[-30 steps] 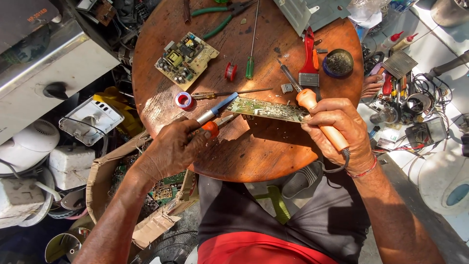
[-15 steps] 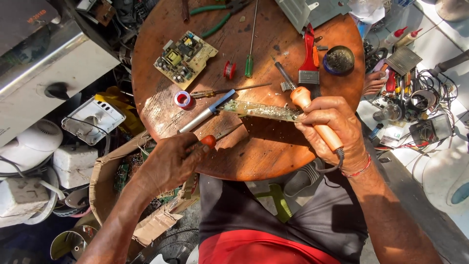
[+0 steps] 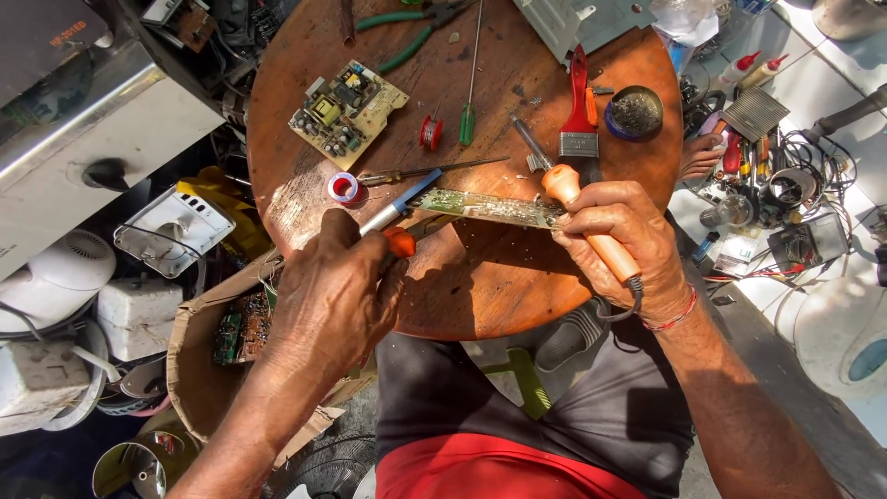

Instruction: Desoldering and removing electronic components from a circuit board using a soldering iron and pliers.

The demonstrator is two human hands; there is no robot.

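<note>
My left hand (image 3: pixel 334 294) is closed around a silver and blue suction pump (image 3: pixel 395 211) with an orange knob, its tip pointing at the left end of a narrow green circuit board (image 3: pixel 490 208). The board stands on its edge on the round wooden table (image 3: pixel 480 286). My right hand (image 3: pixel 628 242) grips a soldering iron (image 3: pixel 591 226) by its orange handle. The iron's metal tip reaches past the board's right end. Whether my right fingers also steady the board is hard to tell.
On the table lie a populated circuit board (image 3: pixel 346 111), a red solder spool (image 3: pixel 431 131), a green screwdriver (image 3: pixel 468 111), a red brush (image 3: pixel 577 111), a round tin (image 3: pixel 635 113), a tape roll (image 3: pixel 344 188) and green pliers (image 3: pixel 407 37). Boxes, fan parts and tools crowd both sides.
My left hand dipped toward me and has come back up onto the pump, whose tip now sits lower beside the board. My right hand with the iron has barely moved.
</note>
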